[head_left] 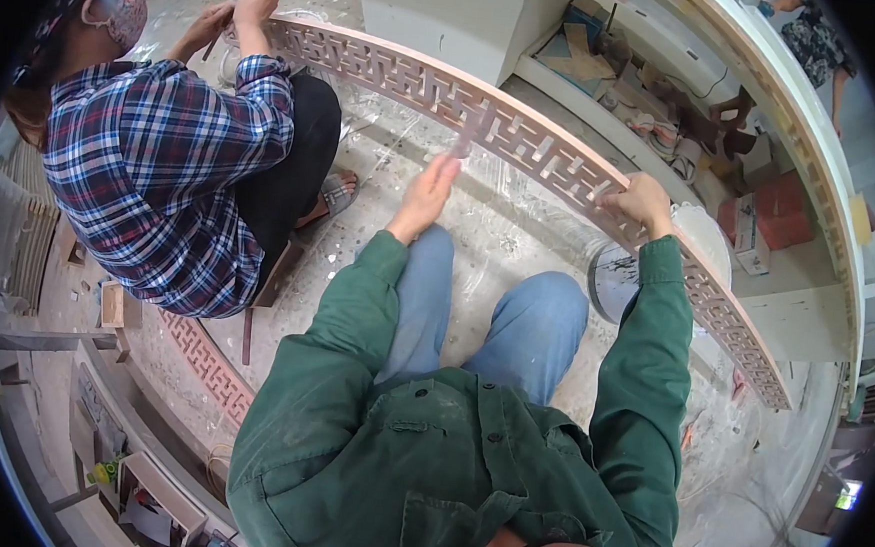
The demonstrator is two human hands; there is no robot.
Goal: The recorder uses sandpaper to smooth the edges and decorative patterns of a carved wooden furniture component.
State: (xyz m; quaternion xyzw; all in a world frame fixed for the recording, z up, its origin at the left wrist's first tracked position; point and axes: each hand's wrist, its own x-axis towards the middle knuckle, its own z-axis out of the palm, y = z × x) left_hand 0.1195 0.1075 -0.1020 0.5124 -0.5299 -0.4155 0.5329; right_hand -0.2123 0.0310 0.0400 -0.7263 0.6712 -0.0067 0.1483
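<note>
One long, curved, pinkish wooden fretwork panel point(546, 145) stretches across my view, from the upper left down to the right, in front of and above my knees. Its face is cut through with an angular maze-like pattern. My right hand point(642, 204) clasps it to the right of its middle, the grip pinching the upper edge with a fingertip against the face. My left hand point(425, 195) is near the panel's middle, its grip pressed together around a thin, purplish strip-like tool point(468, 130); the tool is blurred, and I cannot tell whether its tip touches the wood.

At the panel's far left end I see a co-worker in a blue, red and white plaid shirt point(165, 147), seated low, with both of the co-worker's hands point(256, 7) at that end. Below my right forearm, partly behind the panel, is a round whitish bucket point(612, 279). Two knees in faded blue trousers point(535, 315) show between my dark green sleeves point(643, 356). Underneath lies a stained pale grey floor point(486, 211). A second pinkish fretwork strip point(201, 364) rests at lower left, near a small open wooden box point(118, 306). Beyond the panel, upper right, a red box point(784, 210) sits among clutter inside a curved whitish cabinet point(805, 321).
</note>
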